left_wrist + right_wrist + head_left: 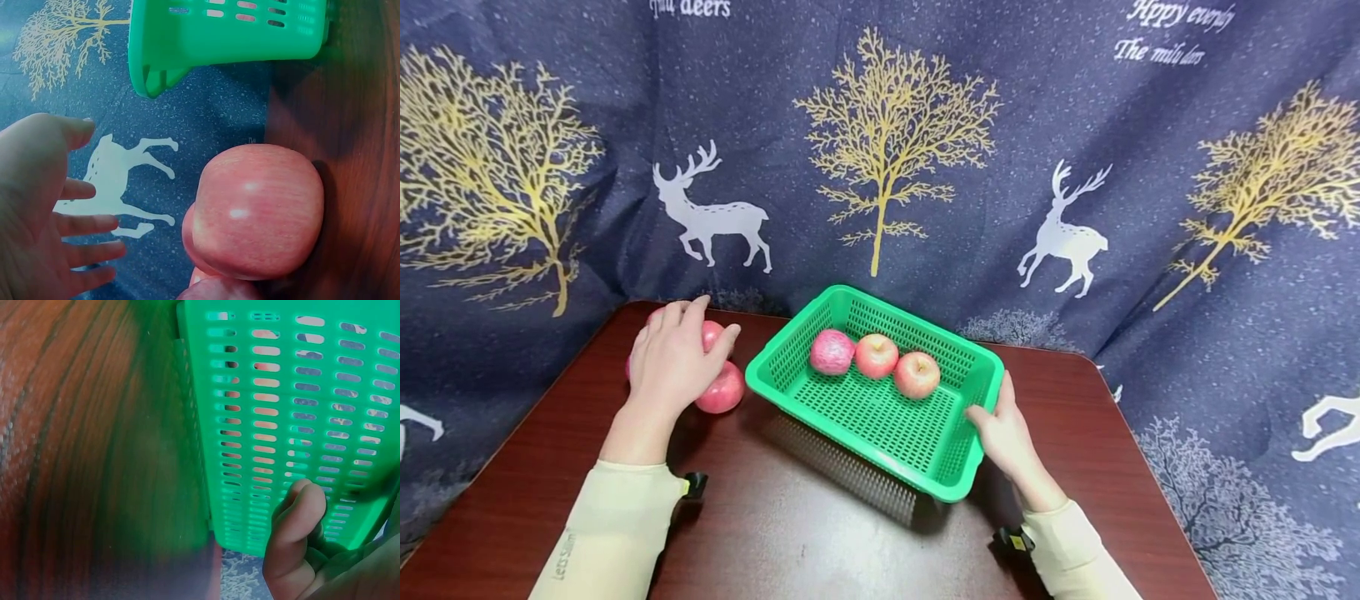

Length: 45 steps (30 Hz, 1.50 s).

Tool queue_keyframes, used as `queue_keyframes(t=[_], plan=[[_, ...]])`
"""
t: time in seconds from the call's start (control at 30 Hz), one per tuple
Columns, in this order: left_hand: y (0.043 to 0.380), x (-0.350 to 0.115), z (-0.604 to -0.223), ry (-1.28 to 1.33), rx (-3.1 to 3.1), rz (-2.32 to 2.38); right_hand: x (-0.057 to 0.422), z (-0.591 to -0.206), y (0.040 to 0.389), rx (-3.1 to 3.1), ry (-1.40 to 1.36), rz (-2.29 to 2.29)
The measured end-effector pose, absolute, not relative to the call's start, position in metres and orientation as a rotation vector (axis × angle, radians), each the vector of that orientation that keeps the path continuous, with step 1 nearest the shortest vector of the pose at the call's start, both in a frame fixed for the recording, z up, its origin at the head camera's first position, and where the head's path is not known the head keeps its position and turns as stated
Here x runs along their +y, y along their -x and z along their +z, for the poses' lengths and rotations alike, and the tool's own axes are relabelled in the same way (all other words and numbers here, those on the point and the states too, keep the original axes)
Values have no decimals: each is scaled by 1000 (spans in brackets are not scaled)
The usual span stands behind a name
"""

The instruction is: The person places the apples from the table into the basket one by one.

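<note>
A green slotted plastic basket [880, 423] holds three apples: a darker pink apple [832, 352], a paler apple [877, 357] and another pale apple [917, 375]. My right hand [1004, 429] grips the basket's right end, thumb over the rim and fingers against the outer wall. Over a group of several red apples at the left hovers my left hand [673, 354], fingers straight and spread. It hides part of that group; the nearest red apple [721, 388] shows beside its wrist. In the left wrist view a gap separates the fingers from a large red apple [259, 211].
The brown wooden table [760, 533] ends at the back against a dark blue cloth [925, 192] printed with white deer and golden trees. A shadow falls on the table below the basket's front side. Small black wrist devices sit at both cuffs.
</note>
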<state>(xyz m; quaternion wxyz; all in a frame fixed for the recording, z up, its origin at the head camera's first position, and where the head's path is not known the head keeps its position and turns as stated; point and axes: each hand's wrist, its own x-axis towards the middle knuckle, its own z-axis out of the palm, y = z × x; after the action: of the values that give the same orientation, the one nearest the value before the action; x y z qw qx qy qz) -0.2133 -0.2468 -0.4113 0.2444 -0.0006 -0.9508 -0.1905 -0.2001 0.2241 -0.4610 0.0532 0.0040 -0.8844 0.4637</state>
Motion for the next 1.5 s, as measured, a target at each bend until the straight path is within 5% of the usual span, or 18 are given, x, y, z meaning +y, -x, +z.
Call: queue_keyframes(t=[1.5], plan=[[216,-292,-436,-127,-2722,-507,224,-458,198,-2708,-2,1361]])
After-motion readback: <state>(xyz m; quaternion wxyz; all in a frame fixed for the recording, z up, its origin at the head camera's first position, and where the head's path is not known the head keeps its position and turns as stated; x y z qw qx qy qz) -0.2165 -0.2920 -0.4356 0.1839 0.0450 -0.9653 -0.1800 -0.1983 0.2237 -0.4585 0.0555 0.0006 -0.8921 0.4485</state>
